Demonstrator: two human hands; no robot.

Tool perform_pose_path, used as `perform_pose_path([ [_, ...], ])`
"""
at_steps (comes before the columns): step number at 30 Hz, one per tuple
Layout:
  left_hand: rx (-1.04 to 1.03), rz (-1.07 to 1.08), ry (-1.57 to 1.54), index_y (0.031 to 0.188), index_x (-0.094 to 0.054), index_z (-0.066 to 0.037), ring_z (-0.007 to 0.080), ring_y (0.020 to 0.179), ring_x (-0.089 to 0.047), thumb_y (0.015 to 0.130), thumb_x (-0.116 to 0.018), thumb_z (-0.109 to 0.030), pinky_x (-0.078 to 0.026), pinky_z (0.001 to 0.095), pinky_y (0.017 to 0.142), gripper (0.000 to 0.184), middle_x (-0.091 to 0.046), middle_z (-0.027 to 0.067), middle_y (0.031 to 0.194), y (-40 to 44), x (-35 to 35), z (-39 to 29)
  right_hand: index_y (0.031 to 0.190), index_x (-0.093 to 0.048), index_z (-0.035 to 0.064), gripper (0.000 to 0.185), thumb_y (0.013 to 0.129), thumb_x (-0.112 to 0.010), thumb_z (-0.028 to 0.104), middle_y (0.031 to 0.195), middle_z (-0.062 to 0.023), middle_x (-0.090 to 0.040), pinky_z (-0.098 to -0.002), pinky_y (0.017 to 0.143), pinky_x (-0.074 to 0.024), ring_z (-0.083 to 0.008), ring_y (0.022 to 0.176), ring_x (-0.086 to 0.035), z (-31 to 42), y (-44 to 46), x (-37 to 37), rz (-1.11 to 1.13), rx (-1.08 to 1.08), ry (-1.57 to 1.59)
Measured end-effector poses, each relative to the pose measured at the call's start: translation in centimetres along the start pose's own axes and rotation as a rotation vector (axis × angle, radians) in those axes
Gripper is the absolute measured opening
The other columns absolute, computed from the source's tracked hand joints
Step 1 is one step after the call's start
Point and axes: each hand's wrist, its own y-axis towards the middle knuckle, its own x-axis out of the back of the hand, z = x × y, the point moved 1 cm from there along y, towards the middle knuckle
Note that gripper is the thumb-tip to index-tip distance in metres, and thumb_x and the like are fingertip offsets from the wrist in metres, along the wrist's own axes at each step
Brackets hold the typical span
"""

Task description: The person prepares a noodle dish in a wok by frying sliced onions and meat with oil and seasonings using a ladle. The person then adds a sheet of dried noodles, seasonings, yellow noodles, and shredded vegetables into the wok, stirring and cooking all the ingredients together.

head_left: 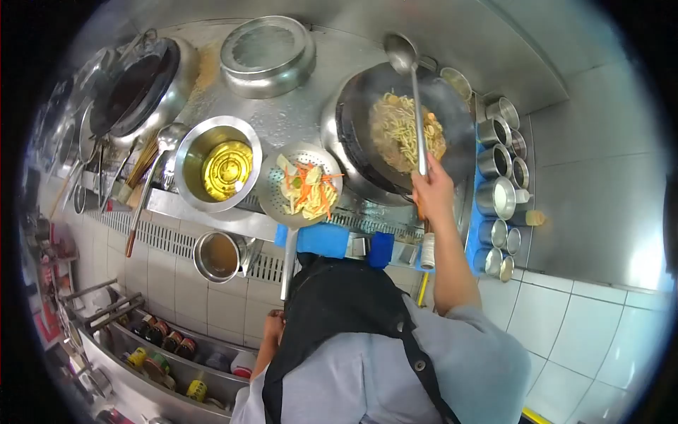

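Observation:
My right hand (433, 189) is wrapped round the handle of a long metal ladle (419, 106). The ladle's bowl is up at the far rim of a dark wok (452, 92), and its shaft crosses above the noodles (397, 127) lying in the wok. Haze hangs over the wok. My left hand (274, 325) is low at my side against the black apron, just below the handle end of a perforated strainer (272, 201); its fingers are mostly hidden. Sliced vegetables (309, 187), orange and pale, rest in the strainer.
A metal pot (185, 169) of yellow oil stands left of the strainer. Several small metal containers (494, 198) line the right side. Another wok (134, 85) and a lidded pot (268, 56) are at the back. Bottles (176, 343) fill a low shelf at left.

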Motion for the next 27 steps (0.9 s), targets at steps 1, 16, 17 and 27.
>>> perform_pose_path([
  [1,0.108,0.020,-0.151,0.102,-0.071,-0.001,0.0195,0.074,-0.071,0.101,-0.060,-0.018,-0.055,0.0342,0.066,0.020,-0.070,0.0089,0.079,1.3,-0.7,0.4,0.158,-0.039,0.0024,0.069,0.095,-0.065,0.002,0.072,-0.0022,-0.059,-0.0268,0.047,-0.0423,-0.0086,0.051,-0.053,-1.9,-1.3,2.0,-0.023,-0.020,-0.020],
  [16,0.211,0.084,-0.109,0.105,-0.071,-0.001,0.0236,0.080,-0.072,0.092,-0.069,-0.023,-0.056,0.0372,0.075,0.025,-0.076,0.0123,0.088,3.5,-10.9,-10.0,0.155,-0.048,0.0143,0.066,0.092,-0.067,0.011,0.067,-0.0048,-0.055,-0.0323,0.063,-0.0483,-0.0124,0.063,-0.054,-8.2,-9.6,18.4,0.062,-0.214,-0.137],
  [17,0.217,0.088,-0.134,0.106,-0.071,-0.001,0.0253,0.084,-0.073,0.091,-0.070,-0.024,-0.056,0.0380,0.079,0.028,-0.076,0.0137,0.092,2.5,-12.1,-11.9,0.155,-0.049,0.0144,0.066,0.092,-0.068,0.011,0.069,-0.0058,-0.055,-0.0322,0.064,-0.0487,-0.0129,0.063,-0.054,-9.3,-10.2,19.9,0.120,-0.161,-0.158],
  [27,-0.020,0.095,0.369,0.117,-0.070,-0.004,0.0444,0.112,-0.066,0.097,-0.059,-0.041,-0.052,0.0526,0.097,0.044,-0.071,0.0261,0.115,1.2,-23.2,-18.4,0.152,-0.052,0.0142,0.064,0.090,-0.068,0.012,0.082,-0.0212,-0.069,-0.0394,0.071,-0.0534,-0.0309,0.072,-0.068,-12.6,-1.8,21.6,0.102,0.051,-0.382],
])
